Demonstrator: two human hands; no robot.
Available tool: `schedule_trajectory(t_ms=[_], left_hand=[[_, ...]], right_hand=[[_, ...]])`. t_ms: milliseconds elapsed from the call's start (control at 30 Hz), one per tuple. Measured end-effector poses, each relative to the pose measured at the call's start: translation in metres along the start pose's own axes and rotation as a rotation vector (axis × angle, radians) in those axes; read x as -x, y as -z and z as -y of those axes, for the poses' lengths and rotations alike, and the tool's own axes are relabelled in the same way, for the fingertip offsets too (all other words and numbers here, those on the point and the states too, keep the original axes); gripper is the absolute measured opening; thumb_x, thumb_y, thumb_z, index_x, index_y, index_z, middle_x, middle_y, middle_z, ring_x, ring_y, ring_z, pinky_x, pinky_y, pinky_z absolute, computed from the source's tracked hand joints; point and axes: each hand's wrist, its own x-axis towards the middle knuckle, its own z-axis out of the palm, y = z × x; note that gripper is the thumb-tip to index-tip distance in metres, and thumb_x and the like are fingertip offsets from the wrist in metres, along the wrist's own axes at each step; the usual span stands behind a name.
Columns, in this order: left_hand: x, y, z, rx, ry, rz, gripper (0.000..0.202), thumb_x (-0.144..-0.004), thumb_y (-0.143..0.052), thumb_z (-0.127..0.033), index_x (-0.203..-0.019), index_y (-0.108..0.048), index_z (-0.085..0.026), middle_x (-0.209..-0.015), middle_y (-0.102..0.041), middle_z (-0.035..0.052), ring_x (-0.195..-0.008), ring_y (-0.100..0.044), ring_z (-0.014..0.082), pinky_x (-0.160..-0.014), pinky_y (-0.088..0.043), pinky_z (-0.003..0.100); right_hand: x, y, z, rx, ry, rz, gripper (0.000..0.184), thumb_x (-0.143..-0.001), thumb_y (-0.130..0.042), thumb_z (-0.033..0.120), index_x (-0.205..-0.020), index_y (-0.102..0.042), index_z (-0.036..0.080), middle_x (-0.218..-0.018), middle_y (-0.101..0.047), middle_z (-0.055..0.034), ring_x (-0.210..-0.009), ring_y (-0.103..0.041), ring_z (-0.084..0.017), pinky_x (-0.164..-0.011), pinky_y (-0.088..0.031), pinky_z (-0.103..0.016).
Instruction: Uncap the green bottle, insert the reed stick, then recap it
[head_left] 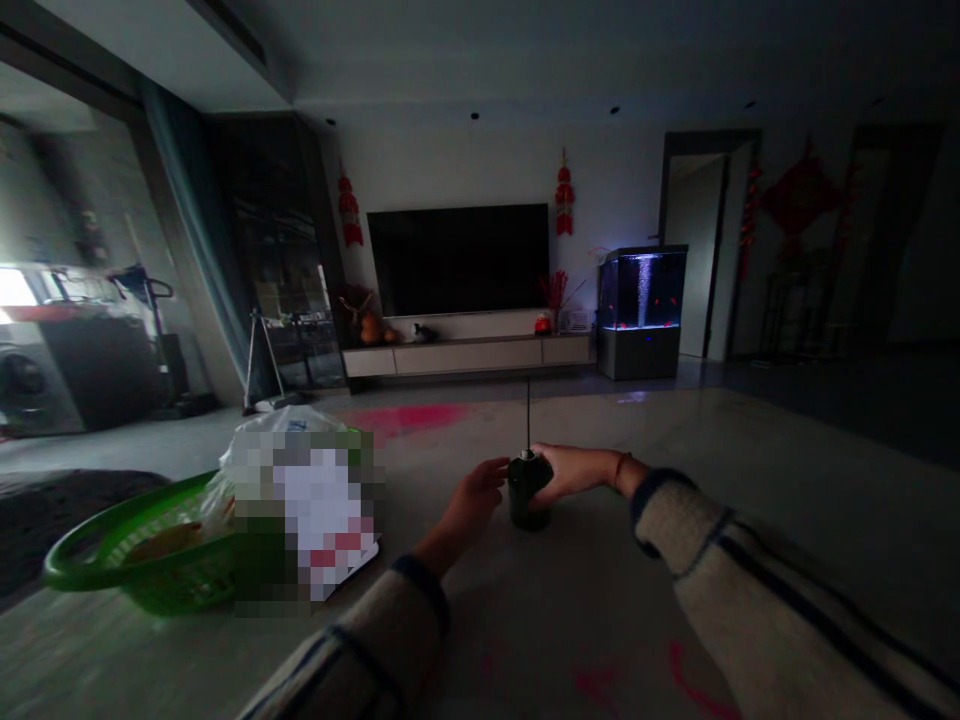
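A small dark green bottle (528, 508) stands upright on the table in front of me, with a thin dark stick (528, 415) rising from its pale neck. My right hand (574, 472) is wrapped around the bottle's right side and grips it. On the left side, my left hand (480, 492) has its fingers stretched toward the bottle's upper part. The fingertips are at its edge, but whether they touch is hard to make out in the dim light.
At the left sits a green plastic basket (176, 590) with a clear plastic bag (259, 440) and a blurred white package (322, 510). Pinkish-red patches (420, 418) show on the table (465, 640). Beyond are a TV (461, 260), a low cabinet (469, 355) and a lit fish tank (641, 290).
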Motion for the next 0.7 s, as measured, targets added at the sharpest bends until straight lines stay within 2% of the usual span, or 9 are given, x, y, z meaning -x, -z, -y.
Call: schedule_trajectory(t_ms=[167, 300, 500, 700], left_hand=[[-0.006, 0.016, 0.001, -0.124, -0.006, -0.212, 0.044, -0.053, -0.042, 0.001, -0.088, -0.060, -0.017, -0.088, -0.066, 0.0053, -0.089, -0.058, 0.0163, -0.078, -0.043, 0.030], [-0.011, 0.026, 0.003, -0.163, -0.007, -0.302, 0.035, -0.054, -0.043, -0.001, -0.081, -0.061, -0.016, -0.086, -0.066, 0.0057, -0.085, -0.059, 0.0167, -0.076, -0.044, 0.030], [-0.012, 0.028, 0.008, -0.236, 0.001, -0.349, 0.026, -0.058, -0.046, -0.005, -0.076, -0.061, -0.017, -0.084, -0.066, 0.0052, -0.078, -0.059, 0.0155, -0.074, -0.044, 0.029], [-0.008, 0.031, 0.003, -0.309, 0.017, -0.362, 0.024, -0.061, -0.047, -0.008, -0.076, -0.063, -0.016, -0.080, -0.066, 0.0040, -0.075, -0.059, 0.0156, -0.071, -0.044, 0.029]], right_hand=[[0.002, -0.024, -0.012, -0.175, -0.011, -0.121, 0.072, -0.046, -0.076, 0.028, -0.108, -0.041, 0.015, -0.099, -0.056, -0.0061, -0.093, -0.053, -0.019, -0.082, -0.042, -0.033], [0.010, -0.040, -0.026, -0.383, 0.086, -0.131, 0.065, -0.048, -0.074, 0.019, -0.107, -0.045, 0.018, -0.105, -0.056, -0.0041, -0.101, -0.051, -0.019, -0.091, -0.038, -0.034], [0.013, -0.051, -0.029, -0.410, 0.056, -0.176, 0.066, -0.048, -0.074, 0.018, -0.108, -0.046, 0.018, -0.105, -0.057, -0.0053, -0.099, -0.052, -0.020, -0.089, -0.039, -0.035], [0.004, -0.055, -0.031, -0.402, 0.021, -0.261, 0.065, -0.045, -0.076, 0.019, -0.104, -0.048, 0.018, -0.101, -0.058, -0.0049, -0.097, -0.054, -0.021, -0.087, -0.041, -0.037]])
